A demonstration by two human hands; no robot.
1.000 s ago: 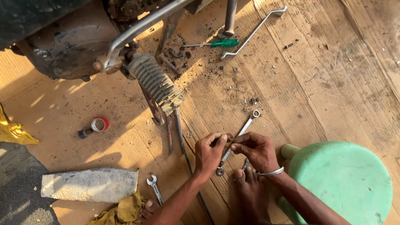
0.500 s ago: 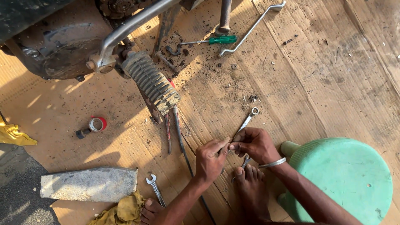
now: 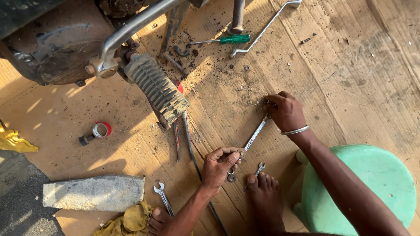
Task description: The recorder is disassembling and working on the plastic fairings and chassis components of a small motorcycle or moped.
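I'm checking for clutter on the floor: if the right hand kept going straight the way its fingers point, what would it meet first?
Probably the small washer on the cardboard, up-left of the right hand; the bent rod lies farther.

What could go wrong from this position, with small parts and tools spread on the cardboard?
1. The right hand is picking among tiny loose bits on gritty cardboard; small hardware could easily get lost in the dirt.
2. The left hand pinches a small part next to the long spanner, close to a bare foot; a dropped tool may hit toes.
3. The short spanner lies right at the toes, likely to be stepped on.
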